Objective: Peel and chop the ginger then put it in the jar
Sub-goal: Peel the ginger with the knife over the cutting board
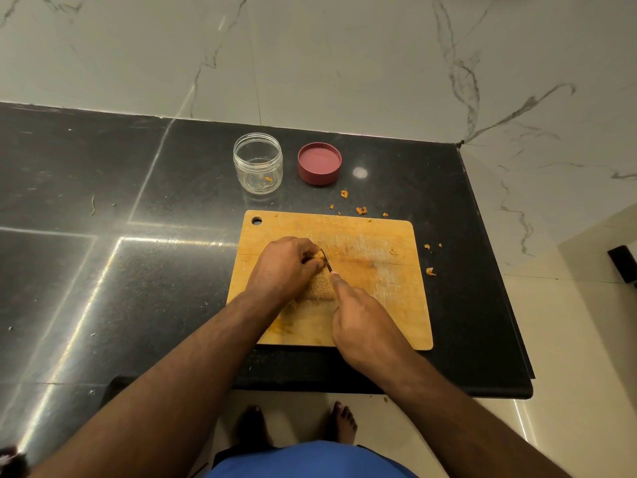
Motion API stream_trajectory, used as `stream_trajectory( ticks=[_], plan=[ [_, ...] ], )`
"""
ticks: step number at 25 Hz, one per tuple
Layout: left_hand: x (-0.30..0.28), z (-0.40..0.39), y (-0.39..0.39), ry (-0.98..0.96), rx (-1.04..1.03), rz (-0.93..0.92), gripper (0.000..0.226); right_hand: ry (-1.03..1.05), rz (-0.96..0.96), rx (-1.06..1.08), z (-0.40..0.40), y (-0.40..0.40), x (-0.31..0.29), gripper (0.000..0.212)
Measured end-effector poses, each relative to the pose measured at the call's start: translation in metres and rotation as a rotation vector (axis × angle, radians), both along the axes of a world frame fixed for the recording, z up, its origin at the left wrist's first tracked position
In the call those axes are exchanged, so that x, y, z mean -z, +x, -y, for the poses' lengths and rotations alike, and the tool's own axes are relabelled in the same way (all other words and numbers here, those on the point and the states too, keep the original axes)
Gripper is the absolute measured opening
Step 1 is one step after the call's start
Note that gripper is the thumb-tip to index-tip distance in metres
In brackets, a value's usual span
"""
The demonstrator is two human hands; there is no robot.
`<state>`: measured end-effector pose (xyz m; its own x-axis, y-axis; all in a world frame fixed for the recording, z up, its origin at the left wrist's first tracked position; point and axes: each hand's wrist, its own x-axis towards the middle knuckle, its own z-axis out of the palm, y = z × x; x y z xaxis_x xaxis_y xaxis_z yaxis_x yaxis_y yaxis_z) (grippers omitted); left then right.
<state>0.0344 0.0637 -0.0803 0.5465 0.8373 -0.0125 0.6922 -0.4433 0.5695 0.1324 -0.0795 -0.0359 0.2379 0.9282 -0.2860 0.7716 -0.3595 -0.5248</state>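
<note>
On the wooden cutting board [379, 305], my left hand [284, 267] curls over a piece of ginger [319, 257], which shows only as a small orange tip under the fingers. My right hand [365, 326] grips a knife, its index finger laid along the back of the thin blade [326, 260]. The blade touches the ginger beside my left fingertips. A heap of finely chopped ginger [322, 288] lies between my two hands. The clear jar [258, 163] stands open behind the board, with a small orange bit inside.
The jar's red lid [320, 163] lies upside down to the right of the jar. Orange ginger peel scraps [361, 211] are scattered on the black counter [138, 270] behind and right of the board. The counter ends close to the board's right and near sides.
</note>
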Motion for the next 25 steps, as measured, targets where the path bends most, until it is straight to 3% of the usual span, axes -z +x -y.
stream_trajectory(
  ticks=[6, 14, 16, 20, 21, 22, 25],
  plan=[
    [0.002, -0.001, 0.000, 0.007, -0.003, -0.004, 0.026, -0.012, -0.011, 0.036, -0.005, -0.002, 0.007, 0.060],
    [0.000, 0.002, 0.001, -0.005, -0.020, -0.007, 0.034, 0.047, -0.067, 0.092, 0.045, -0.008, 0.008, 0.056],
    [-0.001, 0.002, 0.000, -0.016, -0.016, -0.007, 0.036, 0.077, -0.222, 0.151, 0.047, -0.003, 0.001, 0.053],
    [-0.003, 0.005, -0.001, -0.064, -0.022, 0.028, 0.034, -0.003, -0.815, 0.561, 0.044, 0.015, -0.008, 0.049],
    [-0.004, 0.005, -0.002, -0.070, -0.025, 0.032, 0.032, -0.006, -0.855, 0.585, 0.043, 0.017, -0.010, 0.050],
    [-0.004, 0.005, -0.002, -0.070, -0.026, 0.032, 0.032, 0.012, -0.799, 0.549, 0.043, 0.019, -0.012, 0.050],
    [-0.003, 0.004, -0.003, -0.072, -0.024, 0.036, 0.034, 0.112, -0.359, 0.298, 0.036, 0.019, -0.015, 0.051]
  ],
)
